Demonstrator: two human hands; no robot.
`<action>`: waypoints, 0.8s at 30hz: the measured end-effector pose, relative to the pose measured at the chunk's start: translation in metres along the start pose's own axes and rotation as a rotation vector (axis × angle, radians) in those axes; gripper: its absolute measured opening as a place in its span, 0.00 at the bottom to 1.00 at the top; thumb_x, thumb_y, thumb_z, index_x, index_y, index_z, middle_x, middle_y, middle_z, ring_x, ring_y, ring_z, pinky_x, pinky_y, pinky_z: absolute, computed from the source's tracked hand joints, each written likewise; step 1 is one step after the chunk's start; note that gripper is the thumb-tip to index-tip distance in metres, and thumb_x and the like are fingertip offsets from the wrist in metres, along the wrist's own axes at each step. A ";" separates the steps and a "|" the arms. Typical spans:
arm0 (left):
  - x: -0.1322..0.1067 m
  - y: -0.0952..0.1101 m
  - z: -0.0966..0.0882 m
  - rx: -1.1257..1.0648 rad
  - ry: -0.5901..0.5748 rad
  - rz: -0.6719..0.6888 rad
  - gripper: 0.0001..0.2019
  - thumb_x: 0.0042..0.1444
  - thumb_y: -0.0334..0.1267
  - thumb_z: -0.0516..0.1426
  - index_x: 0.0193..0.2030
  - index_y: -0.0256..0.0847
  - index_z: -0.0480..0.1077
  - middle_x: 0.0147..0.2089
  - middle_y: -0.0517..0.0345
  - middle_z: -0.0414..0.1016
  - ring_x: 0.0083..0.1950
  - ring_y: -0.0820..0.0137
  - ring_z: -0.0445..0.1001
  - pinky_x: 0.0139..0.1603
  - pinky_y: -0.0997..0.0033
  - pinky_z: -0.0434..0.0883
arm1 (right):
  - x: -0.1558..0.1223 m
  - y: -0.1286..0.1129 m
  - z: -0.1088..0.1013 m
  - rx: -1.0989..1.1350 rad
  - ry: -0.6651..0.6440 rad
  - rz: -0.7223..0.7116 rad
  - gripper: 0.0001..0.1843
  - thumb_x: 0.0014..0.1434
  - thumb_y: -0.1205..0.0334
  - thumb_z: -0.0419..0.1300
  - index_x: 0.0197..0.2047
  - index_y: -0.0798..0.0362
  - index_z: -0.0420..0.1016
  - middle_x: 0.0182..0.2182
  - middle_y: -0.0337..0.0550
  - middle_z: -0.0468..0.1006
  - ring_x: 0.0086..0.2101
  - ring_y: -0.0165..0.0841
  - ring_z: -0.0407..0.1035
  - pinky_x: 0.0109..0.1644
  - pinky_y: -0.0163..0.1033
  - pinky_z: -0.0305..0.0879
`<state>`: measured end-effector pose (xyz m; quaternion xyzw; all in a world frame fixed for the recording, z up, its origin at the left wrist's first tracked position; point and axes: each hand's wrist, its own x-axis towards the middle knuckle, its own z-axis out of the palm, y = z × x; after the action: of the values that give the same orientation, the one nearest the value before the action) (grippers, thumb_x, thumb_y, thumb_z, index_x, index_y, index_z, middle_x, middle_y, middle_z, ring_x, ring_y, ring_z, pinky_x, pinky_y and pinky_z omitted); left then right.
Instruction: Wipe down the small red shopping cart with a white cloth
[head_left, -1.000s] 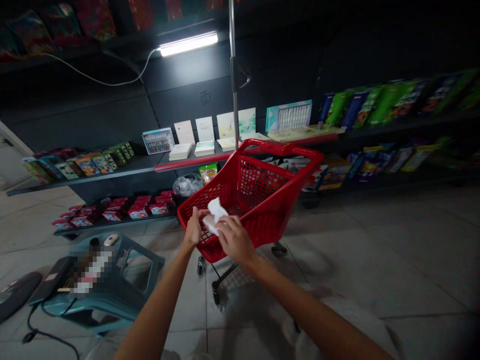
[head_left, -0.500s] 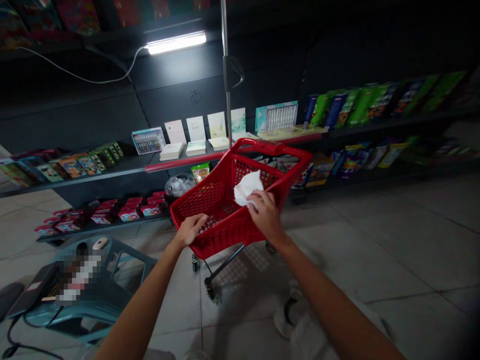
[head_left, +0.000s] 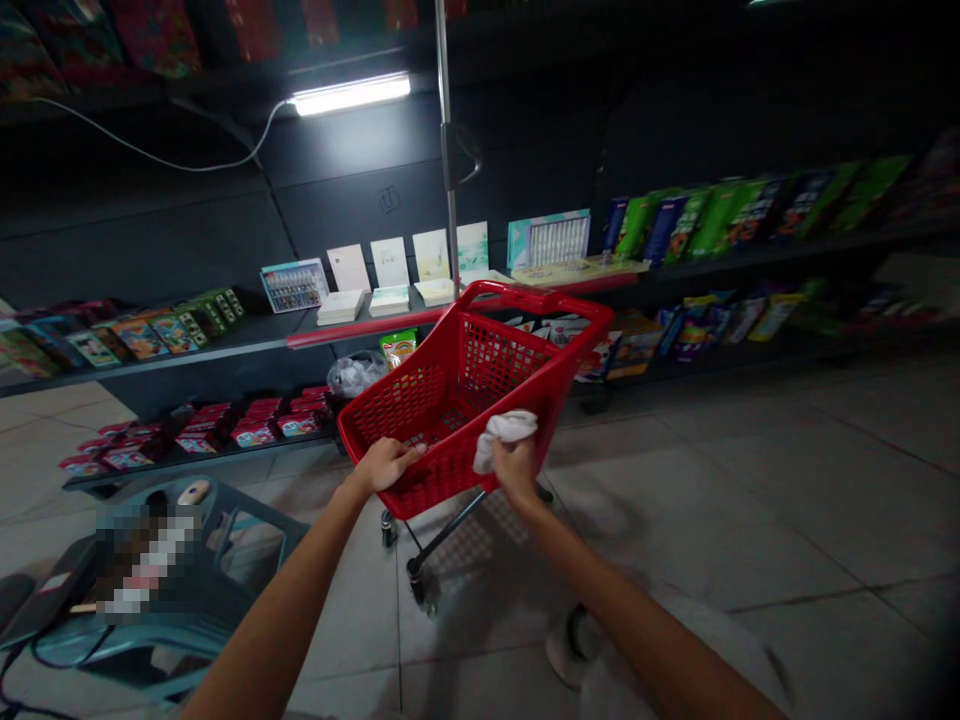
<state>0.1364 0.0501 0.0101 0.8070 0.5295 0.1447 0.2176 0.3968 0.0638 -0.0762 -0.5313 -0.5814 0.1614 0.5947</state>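
While the person's right hand (head_left: 516,472) closes in a fist around a crumpled white cloth (head_left: 506,430), the person's left hand (head_left: 384,465) lies over the near rim of a red plastic mesh shopping cart (head_left: 536,298), its fingers curled across the edge; whether it grips or merely rests there cannot be told. The cloth sits just right of lower centre of the frame, bunched above the right fist. Its longer side runs roughly level, and it lies against the cart's right-hand wall, so the right hand is nearer the cloth, while the left hand is well apart from it.

The cart's long axis runs from the near rim up and to the right, toward the shelving, with the raised handle at the far end. Its black metal frame stands on small black casters (head_left: 411,580) on the grey tile floor.

At lower left is a teal plastic stool (head_left: 225,500), and the object on it is too pixelated to identify. Behind the cart, a clear plastic bag (head_left: 352,376) and a green snack packet (head_left: 397,347) sit beside the dark metal shelving (head_left: 187,345), which displays pale upright greeting cards (head_left: 390,262).
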 end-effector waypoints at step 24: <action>0.003 -0.015 -0.006 -0.010 0.016 -0.029 0.34 0.65 0.64 0.44 0.17 0.41 0.55 0.19 0.63 0.50 0.24 0.76 0.51 0.29 0.69 0.50 | 0.052 0.051 -0.038 0.041 0.165 0.303 0.19 0.52 0.51 0.61 0.43 0.53 0.74 0.42 0.51 0.82 0.41 0.44 0.78 0.44 0.46 0.75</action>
<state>0.1230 0.0595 0.0077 0.7969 0.5423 0.1508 0.2195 0.4655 0.1088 -0.0821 -0.6122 -0.4404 0.2168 0.6198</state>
